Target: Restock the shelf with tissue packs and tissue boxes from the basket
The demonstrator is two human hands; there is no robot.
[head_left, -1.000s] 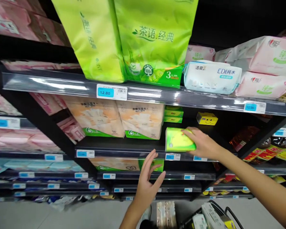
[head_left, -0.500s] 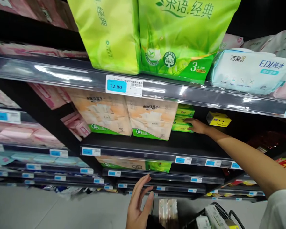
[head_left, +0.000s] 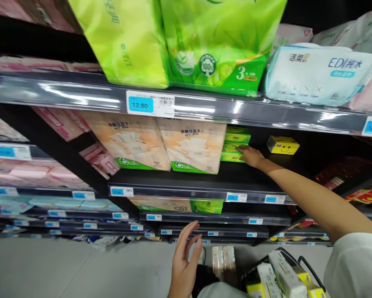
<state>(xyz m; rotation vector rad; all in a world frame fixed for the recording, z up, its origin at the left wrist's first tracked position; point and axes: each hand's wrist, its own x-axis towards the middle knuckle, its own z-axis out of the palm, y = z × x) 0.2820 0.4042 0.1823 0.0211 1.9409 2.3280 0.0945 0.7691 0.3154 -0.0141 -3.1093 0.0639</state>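
Right hand reaches in along a black store shelf, palm down and fingers extended, its fingertips at the lower packs of a stack of small green tissue packs. They seem to touch, though the view is too poor to tell whether the hand has hold of anything. Just past the hand on its right sits a yellow smiley-face box. To the hand's left, beyond the green stack, stand two large orange-and-white tissue bales. Above the hand, on the next shelf up, are lime-green tissue bales and a pale blue EDI pack.

Left hand hangs well below the right, open with fingers spread, holding nothing. Just beside it stand tan packs, and to their right is a shopping cart loaded with white boxes.
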